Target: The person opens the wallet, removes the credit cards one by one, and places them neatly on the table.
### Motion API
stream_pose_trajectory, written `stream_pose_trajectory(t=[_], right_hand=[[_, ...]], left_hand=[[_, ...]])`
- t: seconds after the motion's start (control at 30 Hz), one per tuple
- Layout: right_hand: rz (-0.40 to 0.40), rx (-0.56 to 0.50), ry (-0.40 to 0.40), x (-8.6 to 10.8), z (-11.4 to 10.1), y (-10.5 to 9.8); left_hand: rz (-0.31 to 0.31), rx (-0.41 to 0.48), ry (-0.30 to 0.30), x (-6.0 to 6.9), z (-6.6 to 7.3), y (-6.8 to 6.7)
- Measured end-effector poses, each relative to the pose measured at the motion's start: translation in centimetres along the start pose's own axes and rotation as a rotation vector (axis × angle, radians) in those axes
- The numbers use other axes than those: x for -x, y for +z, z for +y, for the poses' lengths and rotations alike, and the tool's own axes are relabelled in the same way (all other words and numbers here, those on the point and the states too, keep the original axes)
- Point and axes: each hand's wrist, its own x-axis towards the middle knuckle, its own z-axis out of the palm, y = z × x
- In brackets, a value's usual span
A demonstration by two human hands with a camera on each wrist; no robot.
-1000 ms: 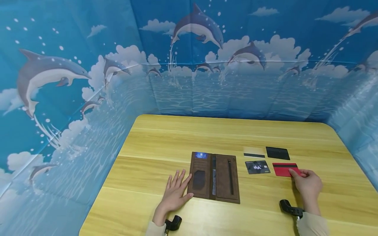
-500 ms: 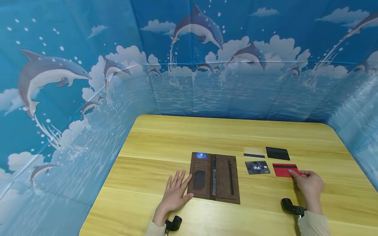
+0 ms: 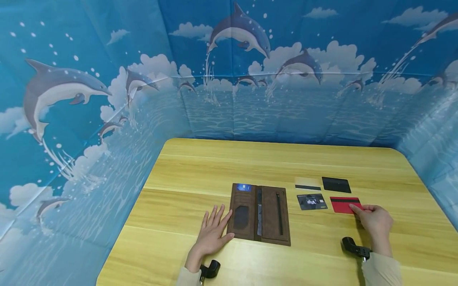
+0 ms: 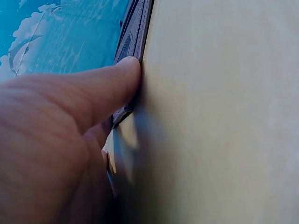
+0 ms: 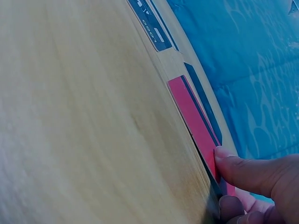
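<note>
A brown wallet (image 3: 274,234) lies unfolded on the table, with a blue card (image 3: 244,187) showing in its upper left slot. My left hand (image 3: 212,234) rests flat beside it, fingers spread, its thumb and fingertips at the wallet's left edge. In the left wrist view the thumb (image 4: 119,81) touches that edge. On the right, my right hand (image 3: 376,224) pinches the right end of a red card (image 3: 343,205) with a black stripe. The right wrist view has the thumb on top of the red card (image 5: 194,112), its near edge slightly off the table.
Left of the red card lies a dark VIP card (image 3: 307,201). Behind are a pale card (image 3: 307,183) with a dark stripe and a black card (image 3: 336,184). A dolphin-print curtain (image 3: 229,107) surrounds the wooden table (image 3: 200,159). Black camera mounts sit on both wrists.
My right hand and wrist have shifted very slightly to the right, still pinching the red card, which stays nearly in place. The left hand and wallet have not moved.
</note>
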Motion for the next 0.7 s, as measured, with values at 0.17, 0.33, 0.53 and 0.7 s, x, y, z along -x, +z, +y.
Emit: stream_pose_trajectory(t=[0.17, 0.33, 0.53, 0.7], right_hand=[[-0.012, 0.004, 0.002, 0.0, 0.0, -0.1], [-0.007, -0.005, -0.004, 0.0, 0.1, 0.0], [-0.002, -0.036, 0.011, -0.1, 0.2, 0.1], [-0.003, -0.053, 0.025, -0.2, 0.4, 0.2]], left_hand=[[-0.007, 0.005, -0.005, 0.0, 0.1, -0.1], [-0.049, 0.021, -0.018, -0.1, 0.7, -1.0], [-0.047, 0.016, -0.020, 0.0, 0.9, -1.2], [-0.026, -0.002, -0.020, 0.0, 0.4, -0.5]])
